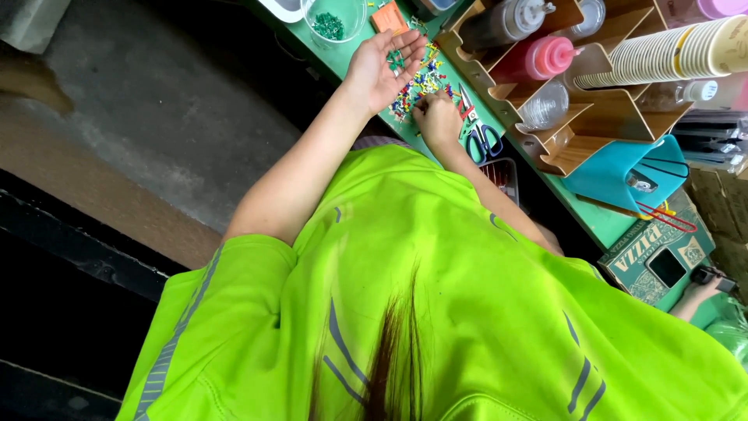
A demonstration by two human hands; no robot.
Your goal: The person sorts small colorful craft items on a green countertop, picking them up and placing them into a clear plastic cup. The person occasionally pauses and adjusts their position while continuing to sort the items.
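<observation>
Nearest the camera, your bright green shirt point(436, 312) with grey stripes fills the lower view, and a strand of reddish-brown hair hangs over it. Both forearms reach from it to the green tabletop point(600, 222).

Your left hand point(383, 66) lies open, palm up, with a few green pushpins point(398, 59) resting on the palm. Your right hand point(438, 118) is curled, fingertips pressed down at the near edge of a scattered heap of multicoloured pushpins point(425, 78); whether it pinches a pin cannot be told. The heap lies on the tabletop between the two hands.

Just beside the right hand lie small red-handled snips point(466, 103) and blue-handled scissors point(485, 142). Beyond the left hand stands a clear cup point(336, 17) holding green pins, with an orange block point(389, 17) near it.

To the side, a wooden organiser point(600, 117) holds squeeze bottles, one of them red point(538, 58), a stack of paper cups point(662, 51) and clear lids. A teal pouch point(623, 168) leans against it.

At the far edge another person's hand point(701, 290) holds a dark object.
</observation>
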